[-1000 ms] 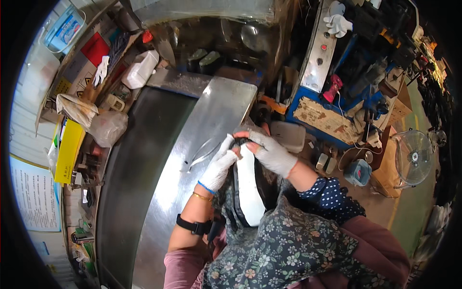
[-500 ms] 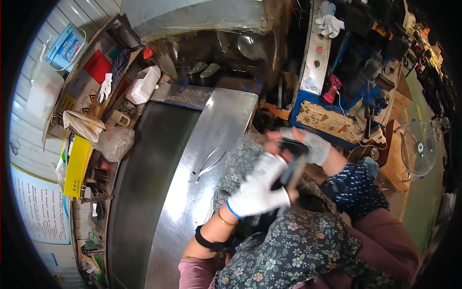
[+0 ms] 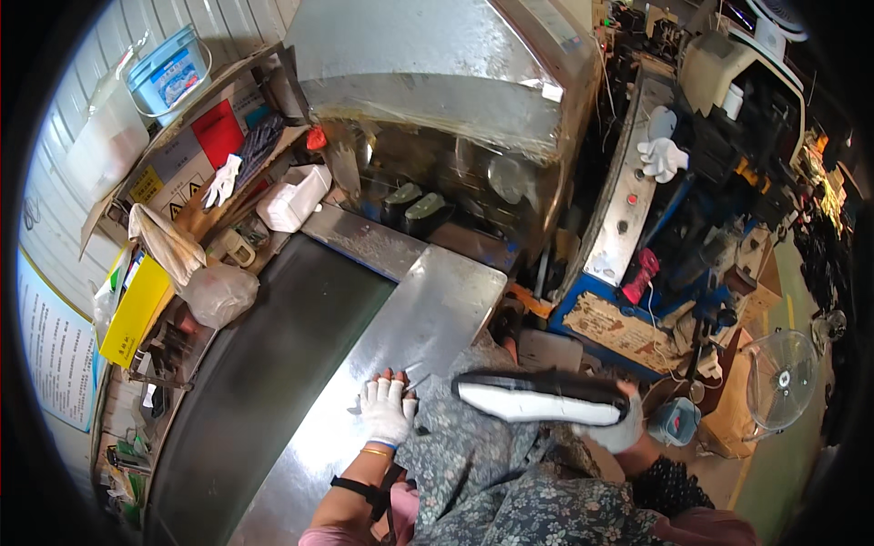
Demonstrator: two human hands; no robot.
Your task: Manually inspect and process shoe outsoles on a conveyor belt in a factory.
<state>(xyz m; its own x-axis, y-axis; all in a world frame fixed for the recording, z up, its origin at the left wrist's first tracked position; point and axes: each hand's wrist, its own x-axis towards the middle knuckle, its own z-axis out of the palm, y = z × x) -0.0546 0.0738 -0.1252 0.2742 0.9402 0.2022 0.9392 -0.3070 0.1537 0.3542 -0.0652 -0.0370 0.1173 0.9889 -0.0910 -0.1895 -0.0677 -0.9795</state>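
Note:
My right hand (image 3: pixel 619 428), in a white fingerless glove, grips one end of a shoe (image 3: pixel 537 404) with a black upper and a white sole. The shoe lies lengthwise above my floral apron (image 3: pixel 473 446), its white sole side turned up toward me. My left hand (image 3: pixel 387 409), gloved the same way, rests on the shiny metal tabletop (image 3: pixel 428 300) with its fingers spread. Beneath and beside those fingers, parts of a thin metal tool (image 3: pixel 417 382) show; the hand hides the rest.
A dark conveyor belt (image 3: pixel 273 355) runs along the left of the metal top, toward a hooded machine (image 3: pixel 428 82) with several shoes inside. Cluttered shelving (image 3: pixel 137 318) lines the left wall. At the right are a blue-based machine (image 3: pixel 583 300), a bucket (image 3: pixel 675 420) and a fan (image 3: pixel 783 378).
My hands, together before, have parted. My left hand has moved down-left onto the metal top over the thin tool. My right hand has lowered, with the shoe now in plain sight. The view has shifted.

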